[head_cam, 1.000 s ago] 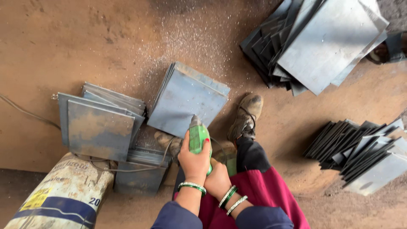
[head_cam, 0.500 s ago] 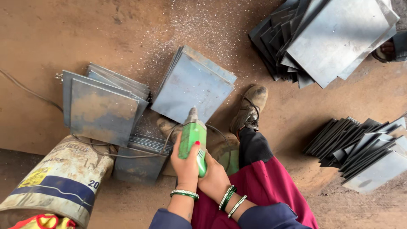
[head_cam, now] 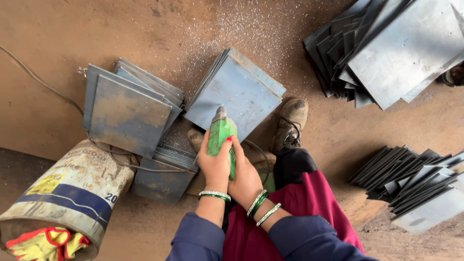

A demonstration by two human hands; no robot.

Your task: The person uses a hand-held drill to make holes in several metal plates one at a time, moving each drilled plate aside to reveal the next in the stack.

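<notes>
- Reddish-brown dusty ground [head_cam: 72, 43] filled the scene, sprinkled with pale metal grit near the middle.
- Four separate groups of grey steel sheets lay on it: a tilted stack [head_cam: 239, 92] at centre, a flat rusty-blotched stack [head_cam: 128, 113] to its left, a large fanned heap [head_cam: 396, 53] at upper right, and a darker fanned pile [head_cam: 415, 186] at lower right; sheets within each were too overlapped to count.
- One green plastic-bodied power tool [head_cam: 220, 135] with a grey metal nose stood at the lower edge of the central stack, its long axis running away from the person, nose pointing up-frame onto the sheets.
- Left hand [head_cam: 215, 164] was wrapped closed around the tool's body; one green bangle sat on that wrist.
- Right hand [head_cam: 246, 179] was curled against the tool's rear, gripping it too; that wrist carried several bangles.
- One worn, dusty boot [head_cam: 290, 123] rested just right of the tool.
- One dented cylindrical drum [head_cam: 72, 186] lay at lower left, holding a yellow-and-red glove [head_cam: 46, 241].
- A thin cable [head_cam: 38, 79] trailed across the ground.
</notes>
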